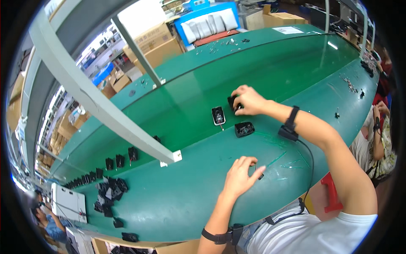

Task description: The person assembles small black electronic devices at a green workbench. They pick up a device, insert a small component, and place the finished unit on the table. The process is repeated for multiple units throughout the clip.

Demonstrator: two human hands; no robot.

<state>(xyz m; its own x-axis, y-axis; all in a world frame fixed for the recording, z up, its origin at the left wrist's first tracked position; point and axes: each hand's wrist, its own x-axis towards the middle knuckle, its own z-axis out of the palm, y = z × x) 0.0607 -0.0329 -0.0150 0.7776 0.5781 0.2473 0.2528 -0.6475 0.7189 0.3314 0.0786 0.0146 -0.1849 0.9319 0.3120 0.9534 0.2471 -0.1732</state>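
Note:
My right hand (250,101) reaches over the green conveyor belt. Its fingers are closed around a black plastic housing (231,102), which they partly hide. Just left of it, a black housing with a pale rim (218,116) lies on the belt, a short reddish wire sticking out at its near end. Below my right hand, an open black box (244,129) holding small dark pieces stands at the near edge of the belt. My left hand (239,178) is low over the near tabletop, thumb and fingers pinching a small black part (261,175) whose kind I cannot make out.
Thin clear strips (277,159) lie right of my left hand. A grey metal post (105,99) crosses the left side. Black housings (120,160) line the belt there, beside a pile of black parts (111,191). Another person's arm (376,127) shows at far right.

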